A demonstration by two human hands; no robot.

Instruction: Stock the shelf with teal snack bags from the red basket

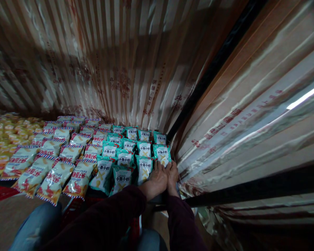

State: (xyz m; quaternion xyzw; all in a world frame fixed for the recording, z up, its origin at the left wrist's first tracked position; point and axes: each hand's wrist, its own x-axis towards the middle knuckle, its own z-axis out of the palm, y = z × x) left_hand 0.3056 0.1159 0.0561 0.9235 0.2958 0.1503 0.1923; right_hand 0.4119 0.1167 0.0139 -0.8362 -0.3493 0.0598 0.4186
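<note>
Well, in the head view you are at a low, dim display surface [94,195] whose dark front edge shows just above your knees in blue denim jeans [36,223]. Red and white material [1,195] hangs below that edge at the left, over a brown floor [0,219]. Pale, pleated sheeting with brown stripes and reddish printing [131,69] rises behind the goods, and more of it spreads along your right. A long black bar [211,76] slants up from the right-hand corner of the goods, a second, thicker black beam [251,186] crosses lower right, and a thin white strip of light [306,95] shines at the right edge.

The teal-and-white plastic snack packet with black lettering [161,152] is at the right end of the front part of the display, leaning back, puffed and glossy, with yellow shapes printed under its letters. Matching teal packets [143,167] stand to its left and behind it; further left come white-and-orange packets with striped edges [49,179], then small yellow packages [15,129].

Your left hand [158,176] and right hand [172,172] meet side by side at its lower end, fingers bent and close together, touching it; you cannot tell in this gloom whether they grip or merely press.
</note>
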